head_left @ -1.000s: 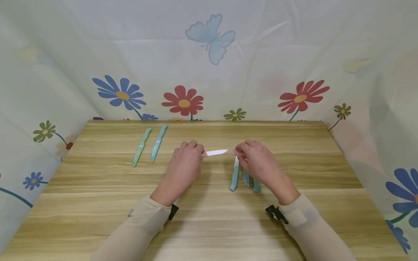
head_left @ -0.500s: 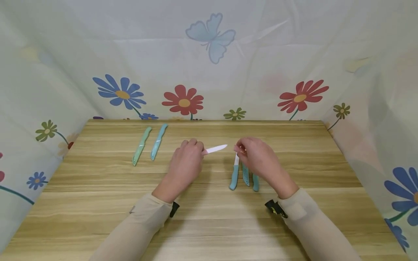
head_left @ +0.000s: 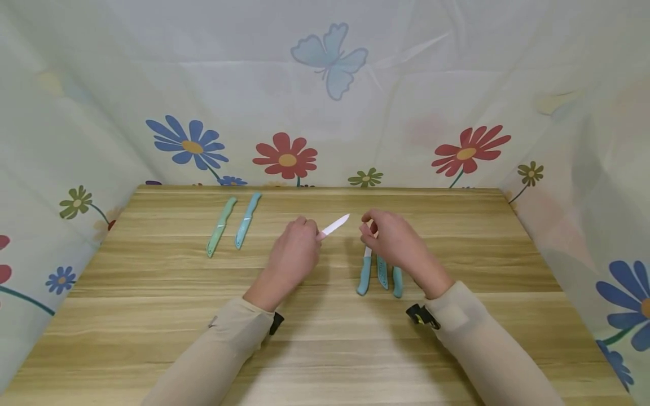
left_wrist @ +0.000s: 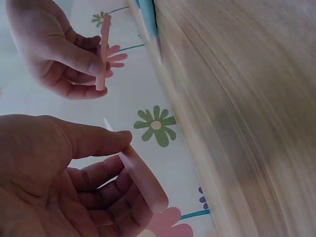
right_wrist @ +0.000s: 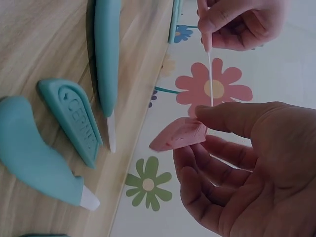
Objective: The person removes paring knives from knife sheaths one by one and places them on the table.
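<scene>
Above the table, my left hand [head_left: 294, 251] pinches a small knife by its pink handle [left_wrist: 143, 180]. Its bare white blade [head_left: 336, 224] points right and away from me. Between the thumb and fingers of my right hand [head_left: 396, 239] is a pink blade sheath [right_wrist: 180, 134]. A gap separates the blade tip from the sheath in the head view. Below the right hand lie an unsheathed teal knife [head_left: 364, 276], a teal sheath [head_left: 382, 273] and a second teal knife [head_left: 398, 282]. The right hand partly covers these in the head view.
Farther left on the wooden table [head_left: 178, 316] lie a sheathed green knife [head_left: 220, 225] and a sheathed blue knife [head_left: 247, 220], side by side. A flowered cloth backdrop [head_left: 228, 73] rises behind the table and along both sides.
The pink knife's blade has swung so its tip points farther away from me. My right hand has shifted slightly left and away with the pink sheath. The knives on the table have stayed put.
</scene>
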{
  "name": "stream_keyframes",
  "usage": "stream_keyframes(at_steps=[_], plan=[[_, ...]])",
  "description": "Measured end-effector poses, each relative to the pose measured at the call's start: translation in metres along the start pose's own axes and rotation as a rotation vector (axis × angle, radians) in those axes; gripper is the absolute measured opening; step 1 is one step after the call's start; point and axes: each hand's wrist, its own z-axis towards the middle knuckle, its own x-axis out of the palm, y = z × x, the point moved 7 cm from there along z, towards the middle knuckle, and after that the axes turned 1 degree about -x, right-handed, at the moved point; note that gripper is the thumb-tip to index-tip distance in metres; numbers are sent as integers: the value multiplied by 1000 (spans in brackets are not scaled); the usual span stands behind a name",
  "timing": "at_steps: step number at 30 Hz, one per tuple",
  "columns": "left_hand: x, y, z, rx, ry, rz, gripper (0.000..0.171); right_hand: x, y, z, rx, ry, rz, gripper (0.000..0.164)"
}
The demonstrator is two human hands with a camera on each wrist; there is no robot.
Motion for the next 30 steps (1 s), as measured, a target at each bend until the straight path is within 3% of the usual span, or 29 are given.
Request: stream_keyframes(at_steps=[9,19,26,30], plan=[[13,1,5,-79,62,-105,13,14,-4,9,137,76,136,34],[22,-8,3,-70,81,-147,16,34,-2,16,217,187,233,25],[34,-13,0,-69,119,-114,16,46,5,18,275,250,218,11],[39,-17,-1,-49,124,-98,13,51,9,17,290,290,172,23]])
